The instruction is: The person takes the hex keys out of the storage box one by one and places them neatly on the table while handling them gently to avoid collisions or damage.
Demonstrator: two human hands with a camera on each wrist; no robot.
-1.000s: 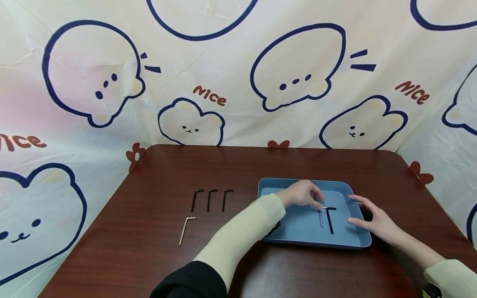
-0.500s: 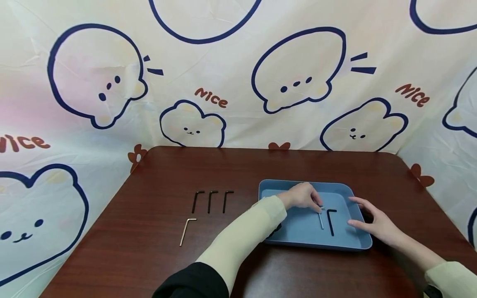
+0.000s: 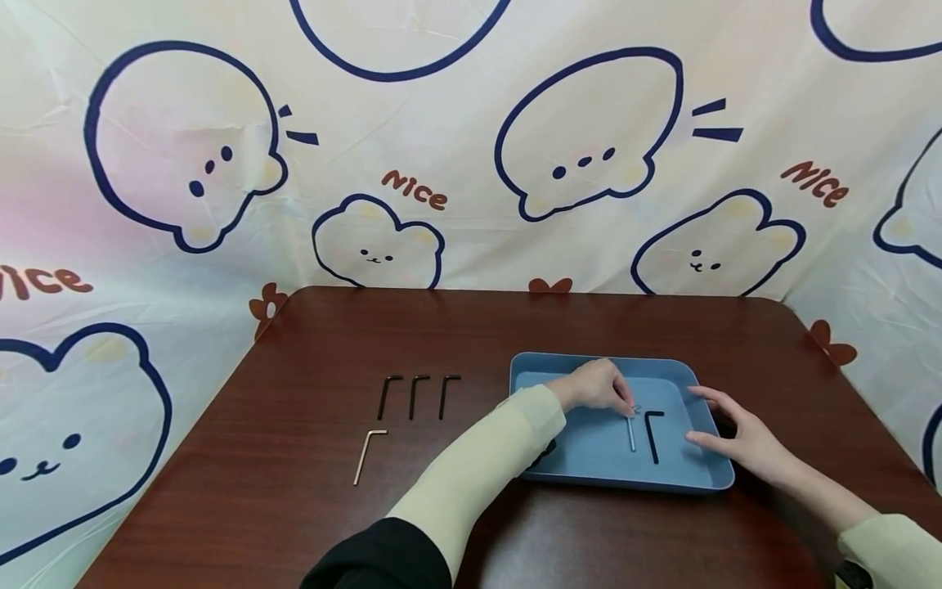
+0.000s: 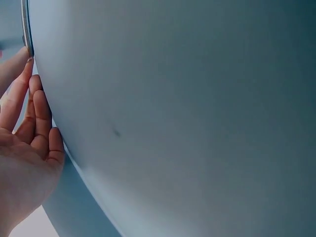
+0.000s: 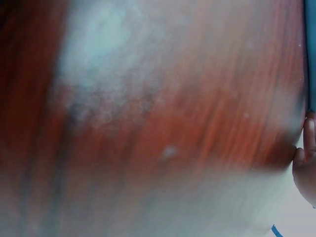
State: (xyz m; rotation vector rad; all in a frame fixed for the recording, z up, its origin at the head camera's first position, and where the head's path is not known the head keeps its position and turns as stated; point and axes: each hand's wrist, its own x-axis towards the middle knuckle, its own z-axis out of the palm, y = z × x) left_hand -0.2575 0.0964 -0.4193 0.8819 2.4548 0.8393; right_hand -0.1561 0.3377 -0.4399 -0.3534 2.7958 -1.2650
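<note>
My left hand (image 3: 599, 384) reaches into the blue tray (image 3: 589, 476), thumb and fingertips pinching a silver hex key (image 3: 631, 433) near its bend. In the left wrist view the same hand (image 4: 29, 133) shows its thumb and index finger meeting on the silver shaft. Just right of it in the tray lies a black hex key (image 3: 652, 438), its short arm pointing right. At the tray's right rim my right hand (image 3: 739, 433) rests with thumb and fingers spread apart. Only a small part of the right hand (image 5: 308, 163) shows in the right wrist view.
Left of the tray, several hex keys lie on the brown table (image 3: 471, 335): a row of black ones, including a black key (image 3: 414, 398), and a brass-coloured key (image 3: 365, 458) below them. A patterned cloth (image 3: 471, 123) hangs behind the table.
My left fingers have come down and pinched the silver hex key, which has shifted slightly left, away from the black one. My right hand has stayed at the rim.
</note>
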